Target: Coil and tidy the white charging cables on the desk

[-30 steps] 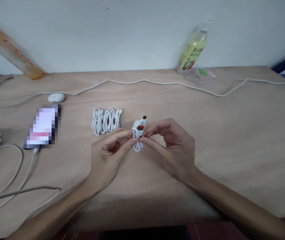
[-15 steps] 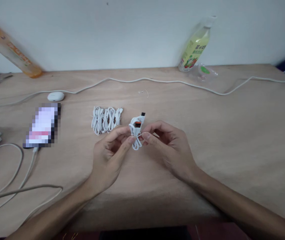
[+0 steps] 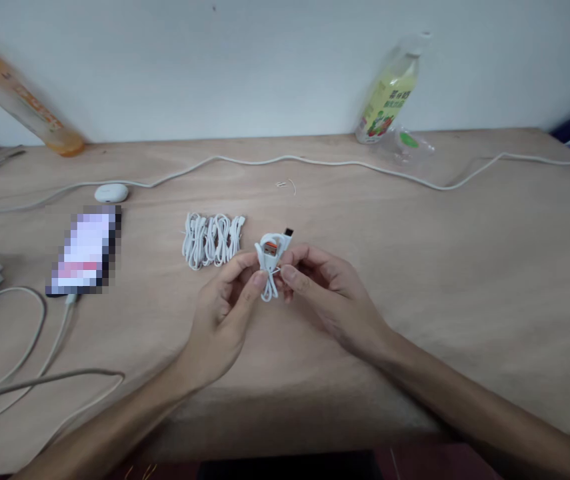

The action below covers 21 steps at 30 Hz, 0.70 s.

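Above the wooden table, my left hand (image 3: 227, 310) pinches a coiled white USB cable (image 3: 269, 263) between thumb and fingers. The cable's USB plug, orange inside, faces me, and a dark-tipped plug sticks out at the upper right. Its lower loops hang below the pinch. My right hand (image 3: 329, 293) is closed at the bundle's right side, thumb and forefinger pinching a thin white twist tie (image 3: 277, 270) around the cable's middle. Just beyond my left hand lies a row of several coiled white cables (image 3: 213, 240).
A phone (image 3: 85, 250) with a charging cord lies at left, near a white earbud case (image 3: 111, 193). Small white tie pieces (image 3: 287, 185) lie farther back. A long white cord (image 3: 325, 162) crosses the table. An orange bottle (image 3: 25, 100) and a yellow-green bottle (image 3: 389, 93) lean on the wall.
The held cable has turned slightly, its USB plug now facing me more fully. Both hands have shifted a little, and the right thumb has moved slightly left.
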Each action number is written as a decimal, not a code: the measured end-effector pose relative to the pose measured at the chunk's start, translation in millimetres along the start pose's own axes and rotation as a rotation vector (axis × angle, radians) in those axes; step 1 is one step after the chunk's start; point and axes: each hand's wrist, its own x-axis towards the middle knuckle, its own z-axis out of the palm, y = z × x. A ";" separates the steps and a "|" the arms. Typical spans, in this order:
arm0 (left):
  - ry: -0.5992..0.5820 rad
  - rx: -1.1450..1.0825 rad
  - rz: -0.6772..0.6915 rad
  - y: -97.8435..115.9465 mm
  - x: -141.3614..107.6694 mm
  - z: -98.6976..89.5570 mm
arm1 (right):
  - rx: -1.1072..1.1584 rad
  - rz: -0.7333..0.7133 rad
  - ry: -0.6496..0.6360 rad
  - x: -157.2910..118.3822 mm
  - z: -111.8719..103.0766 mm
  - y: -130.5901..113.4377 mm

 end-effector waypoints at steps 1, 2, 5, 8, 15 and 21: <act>-0.006 0.001 0.004 0.0 0.1 0.3 | 0.013 0.008 -0.007 0.1 0.2 1.4; -0.015 0.000 0.007 0.0 0.2 0.5 | 0.026 0.015 -0.012 0.1 0.6 2.9; -0.048 -0.007 0.009 -0.2 0.5 1.0 | 0.050 0.031 -0.008 -0.3 2.2 7.6; -0.032 0.012 0.022 -1.6 0.5 1.3 | 0.052 0.041 0.023 -1.0 4.4 10.1; 0.014 0.102 0.080 -6.3 -2.1 0.1 | 0.041 0.084 0.067 -4.6 9.6 7.2; 0.049 0.202 0.193 -12.3 -3.4 -2.8 | 0.174 0.165 0.066 -5.8 9.2 4.8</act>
